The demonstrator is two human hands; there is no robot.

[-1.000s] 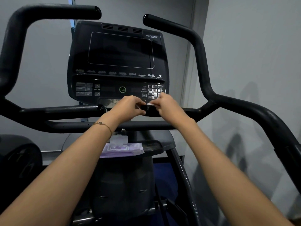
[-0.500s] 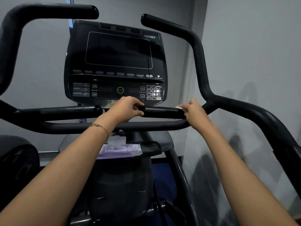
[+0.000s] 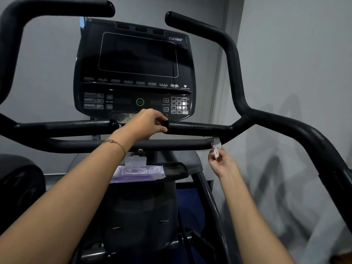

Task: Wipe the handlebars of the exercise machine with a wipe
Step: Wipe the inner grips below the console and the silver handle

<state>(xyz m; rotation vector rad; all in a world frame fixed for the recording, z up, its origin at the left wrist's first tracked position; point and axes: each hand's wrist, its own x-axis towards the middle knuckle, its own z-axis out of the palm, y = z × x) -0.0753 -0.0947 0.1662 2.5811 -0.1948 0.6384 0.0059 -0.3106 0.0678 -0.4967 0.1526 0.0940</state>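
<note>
The black handlebars [image 3: 200, 128] of the exercise machine run across the view below the console. My left hand [image 3: 146, 121] grips the inner end of the right short bar. My right hand [image 3: 221, 162] has dropped below the bars and pinches a small white wipe [image 3: 216, 148] that touches the right end of the lower crossbar [image 3: 171, 144]. A tall curved right handlebar [image 3: 232, 60] rises behind, and a matching left one [image 3: 47, 8] arches at the top left.
The dark console [image 3: 137, 69] with its keypad sits just behind my left hand. A purple pack of wipes [image 3: 137, 173] with its lid open lies on the tray [image 3: 181, 168] under the crossbar. A grey wall stands close on the right.
My right hand slid the wipe rightward along the short bar from beside my left hand, then dropped below to the end of the lower crossbar. My left hand stayed on the bar's end.
</note>
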